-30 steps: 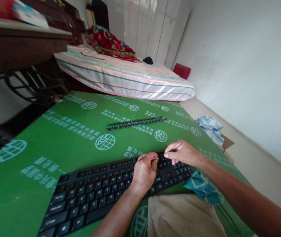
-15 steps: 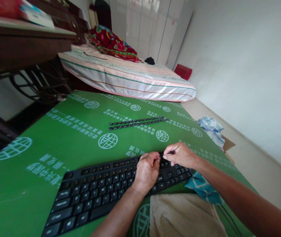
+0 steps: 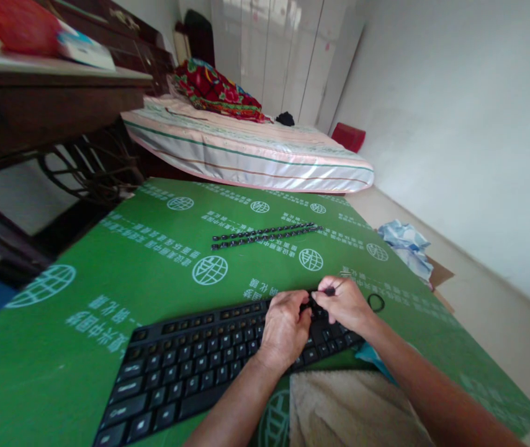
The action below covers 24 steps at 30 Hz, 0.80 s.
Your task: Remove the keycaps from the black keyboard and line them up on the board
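A black computer keyboard (image 3: 200,366) lies slantwise on the green tabletop, letter keys in place, with brownish bare key sockets in its upper rows. My left hand (image 3: 286,329) rests over the keyboard's upper right part, thumb and fingers pinched; whatever is between them is hidden. Close beside it, my right hand (image 3: 342,304) is closed in a pinch on a small black piece that looks like a keycap (image 3: 329,290). The fingertips of both hands nearly meet above the keys. Farther back, several small black keycaps (image 3: 265,237) lie in two long lines.
A black loop (image 3: 376,302) lies right of my right hand. A beige cloth (image 3: 358,403) and a teal cloth (image 3: 377,359) are at the near edge. Beyond the green tabletop (image 3: 144,261) stands a bed (image 3: 246,149); a dark table (image 3: 55,93) is at left.
The view has shifted slightly, moving the scene right and down. My right hand now shows a small black piece between its fingers more plainly. The black loop has come into sight beside the right wrist.
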Each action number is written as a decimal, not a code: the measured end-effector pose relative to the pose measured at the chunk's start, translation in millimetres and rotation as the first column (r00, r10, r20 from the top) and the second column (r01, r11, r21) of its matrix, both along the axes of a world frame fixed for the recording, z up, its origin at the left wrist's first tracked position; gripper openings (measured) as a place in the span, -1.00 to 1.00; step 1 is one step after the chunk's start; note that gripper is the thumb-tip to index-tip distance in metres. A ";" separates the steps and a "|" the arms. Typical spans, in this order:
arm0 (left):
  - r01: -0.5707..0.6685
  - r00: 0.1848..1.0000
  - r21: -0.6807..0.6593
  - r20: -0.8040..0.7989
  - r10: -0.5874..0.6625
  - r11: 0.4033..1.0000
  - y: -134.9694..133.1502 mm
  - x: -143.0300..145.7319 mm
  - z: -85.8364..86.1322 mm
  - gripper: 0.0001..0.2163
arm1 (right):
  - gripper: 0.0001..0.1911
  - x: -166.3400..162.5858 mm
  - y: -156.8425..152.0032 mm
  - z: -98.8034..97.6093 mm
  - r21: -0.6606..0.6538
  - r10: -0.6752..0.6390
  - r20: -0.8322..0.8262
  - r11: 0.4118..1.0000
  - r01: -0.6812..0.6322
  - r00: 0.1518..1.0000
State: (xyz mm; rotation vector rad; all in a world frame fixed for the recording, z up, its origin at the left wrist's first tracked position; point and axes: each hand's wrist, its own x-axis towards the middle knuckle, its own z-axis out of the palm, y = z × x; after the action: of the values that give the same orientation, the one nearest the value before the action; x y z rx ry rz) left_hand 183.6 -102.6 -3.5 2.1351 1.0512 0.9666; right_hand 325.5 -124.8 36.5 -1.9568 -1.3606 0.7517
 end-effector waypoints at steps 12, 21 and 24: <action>0.030 0.995 0.175 -0.095 -0.014 0.984 0.3 0.2 -1.2 -0.72 | -0.86 -1.7 -0.6 -25.2 0.240 -0.193 0.220 0.961 0.139 0.956; 0.068 0.958 0.142 -0.286 -0.025 0.988 -2.2 7.0 6.1 -0.66 | -0.92 -1.5 -1.3 -32.9 0.327 -0.186 0.196 0.938 0.115 0.963; 0.055 0.947 0.132 -0.322 -0.009 0.990 -3.1 9.3 9.6 -0.73 | -0.91 0.3 -1.7 -33.9 0.347 -0.193 0.152 0.929 0.131 0.969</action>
State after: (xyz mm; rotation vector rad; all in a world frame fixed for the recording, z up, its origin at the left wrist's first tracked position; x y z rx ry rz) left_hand 192.9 -105.7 6.1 2.4778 1.1231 0.7083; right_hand 325.8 -126.5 2.6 -1.8677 -1.3109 0.2442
